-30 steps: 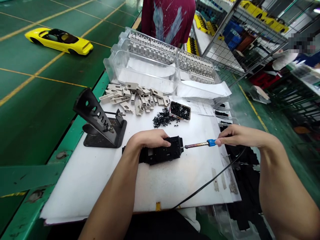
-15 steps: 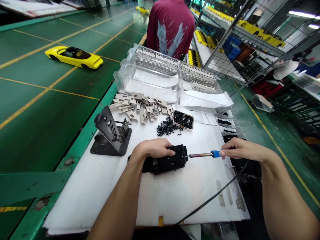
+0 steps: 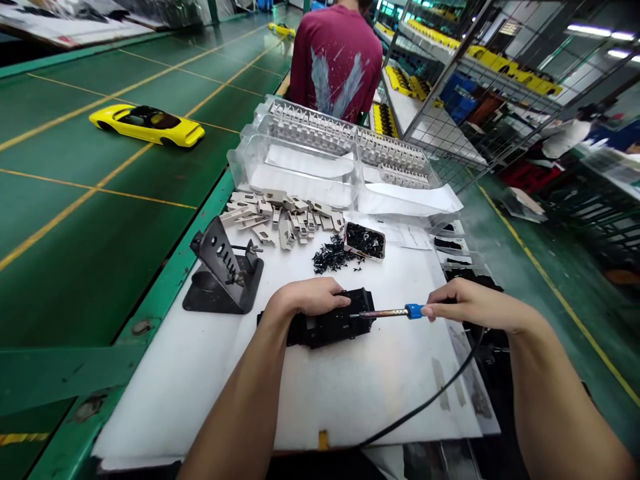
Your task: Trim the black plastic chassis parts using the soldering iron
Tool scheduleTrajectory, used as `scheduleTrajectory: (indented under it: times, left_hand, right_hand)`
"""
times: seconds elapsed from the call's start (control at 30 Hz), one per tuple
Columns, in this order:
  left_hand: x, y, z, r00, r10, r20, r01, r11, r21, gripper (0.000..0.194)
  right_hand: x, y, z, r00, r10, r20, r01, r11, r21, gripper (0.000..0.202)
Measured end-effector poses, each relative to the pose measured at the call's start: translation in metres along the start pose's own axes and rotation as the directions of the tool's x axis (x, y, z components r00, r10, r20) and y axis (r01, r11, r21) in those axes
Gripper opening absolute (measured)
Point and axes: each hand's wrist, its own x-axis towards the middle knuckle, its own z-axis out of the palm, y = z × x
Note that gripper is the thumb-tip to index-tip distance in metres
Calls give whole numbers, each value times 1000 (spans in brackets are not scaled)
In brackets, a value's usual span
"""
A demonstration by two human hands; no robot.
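Note:
My left hand [image 3: 317, 297] is closed over a black plastic part [image 3: 340, 327], its thumb on the top face, while the part lies on the white work surface [image 3: 390, 393]. In my right hand [image 3: 460, 303] is a soldering iron [image 3: 387, 313] with a blue collar, gripped between thumb and fingers. Its metal tip lies over the right half of the black part; whether it touches is unclear. A black cord [image 3: 435, 398] runs from the iron to the front edge. The left fingers are mostly hidden behind the part.
A dark metal iron stand [image 3: 223, 273] is at left. Behind lie loose beige parts [image 3: 287, 217], small black pieces [image 3: 333, 255] and a box of them [image 3: 365, 240]. Clear trays [image 3: 305, 167] stand farther back. A yellow model car [image 3: 145, 125] sits left; a person [image 3: 335, 60] is ahead.
The soldering iron has moved left with my right hand, its tip shifting from the part's right end to over its top face. My left hand still grips the part.

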Motion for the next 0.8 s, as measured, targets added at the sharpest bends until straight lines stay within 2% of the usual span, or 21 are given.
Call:
scheduleTrajectory:
  times: [0.53,0.8]
  left_hand:
    - [-1,0,0,1000,7,-1,-7,1000,-8,34]
    - [-1,0,0,1000,4,13,-4,1000,-19,36]
  right_hand:
    - [10,0,1,997,50,56,-55,995,87,52]
    - [10,0,2,996,73,42,-77,992,99,51]
